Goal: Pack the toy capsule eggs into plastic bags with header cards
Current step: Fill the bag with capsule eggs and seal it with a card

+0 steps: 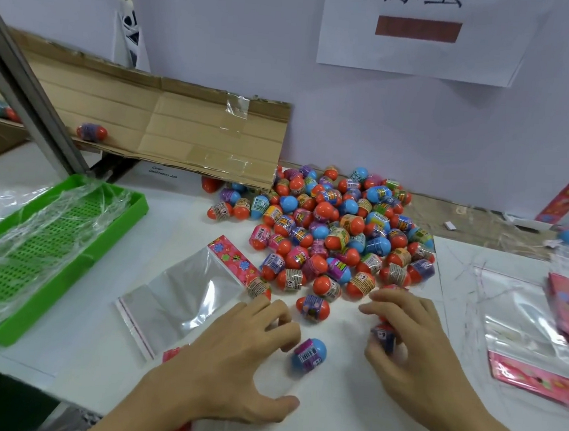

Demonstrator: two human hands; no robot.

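Two hands work the table: left hand (229, 358) hovers slack-fingered beside a blue capsule egg (309, 356); right hand (412, 350) pinches another egg (384, 334). Light, smooth shells likely roll; grip across the middle. An empty header-card bag (187, 292) lies alongside.

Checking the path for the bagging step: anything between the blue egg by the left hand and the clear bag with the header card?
Only the left hand itself lies between the blue egg and the clear bag. It rests on the table over the bag's near right edge. No other egg or object sits in that stretch.
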